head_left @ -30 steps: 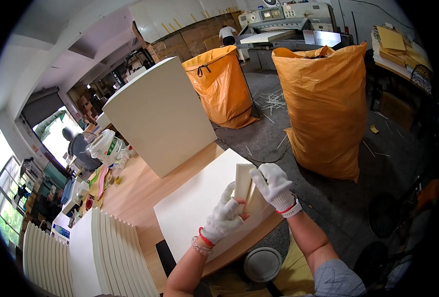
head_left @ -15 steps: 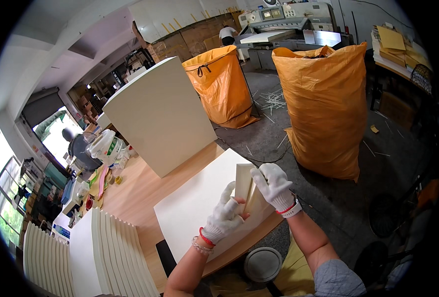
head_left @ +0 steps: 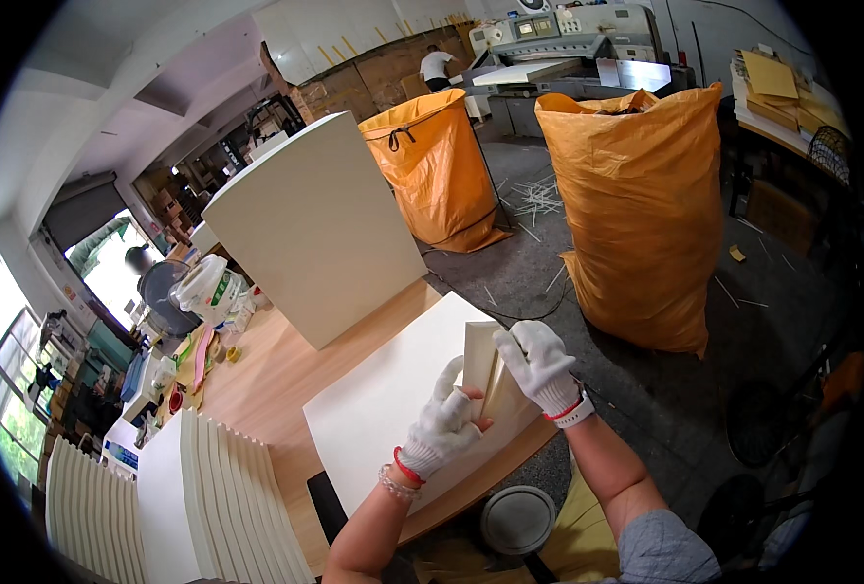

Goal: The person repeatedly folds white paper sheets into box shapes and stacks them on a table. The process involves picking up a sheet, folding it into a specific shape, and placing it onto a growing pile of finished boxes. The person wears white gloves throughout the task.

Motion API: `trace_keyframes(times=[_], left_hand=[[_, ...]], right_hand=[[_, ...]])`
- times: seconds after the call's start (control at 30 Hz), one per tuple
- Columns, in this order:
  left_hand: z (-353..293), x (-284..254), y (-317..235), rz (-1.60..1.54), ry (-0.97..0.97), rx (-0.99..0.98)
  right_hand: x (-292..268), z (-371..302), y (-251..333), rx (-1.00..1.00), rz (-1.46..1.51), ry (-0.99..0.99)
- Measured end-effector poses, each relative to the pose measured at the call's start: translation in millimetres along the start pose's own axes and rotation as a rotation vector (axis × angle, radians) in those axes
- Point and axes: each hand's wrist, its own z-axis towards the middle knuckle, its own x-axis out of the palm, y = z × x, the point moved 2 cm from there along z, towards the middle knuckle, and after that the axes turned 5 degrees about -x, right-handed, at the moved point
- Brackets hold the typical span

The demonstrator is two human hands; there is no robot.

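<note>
Both my hands wear white knitted gloves with red cuffs, and the left glove leaves some fingertips bare. Between them is a narrow cream paper piece (head_left: 477,352), several layers thick at its edge, over a large white sheet stack (head_left: 378,414). My left hand (head_left: 441,419) is closed round its lower left side, bare fingertips on the layered edge. At the upper right edge, the fingers of my right hand (head_left: 537,362) are pinched on it. Whether the piece is separate from the sheets below cannot be made out.
A tall white paper stack (head_left: 320,229) stands on the wooden table (head_left: 257,365). Stepped paper bundles (head_left: 222,496) sit at the near left. Beyond the table are two orange sacks (head_left: 636,214) (head_left: 437,175). A round stool (head_left: 517,519) is close by my right forearm. Paper strips litter the floor.
My hands and the paper piece stay nearly still. In the far background, a person by the large machine has shifted slightly left.
</note>
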Motion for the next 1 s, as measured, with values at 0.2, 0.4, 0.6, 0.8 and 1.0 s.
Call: trace_keyframes(times=[0.2,0.4,0.6,0.8,1.0], left_hand=[[-1.0,-3.9,-1.6,0.122,0.025,-0.044],[1.5,-2.4,6.9,0.180,0.065,0.080],[1.5,-1.5,-7.4,0.021,-0.027,-0.049],[-0.1,-5.2,-2.4,0.214,0.030,0.059],[0.0,-3.1,-0.3,0.095,0.056,-0.032]], right_hand=[[-4.7,-0.3,-0.5,0.117,0.115,0.054],[-1.4,0.8,0.0,0.119,0.120,0.047],[-0.2,-1.4,-1.3,0.051,0.058,0.016],[-5.9,5.1,4.5,0.213,0.221,0.015],[-1.5,-0.5,-0.2,0.022,0.041,0.020]])
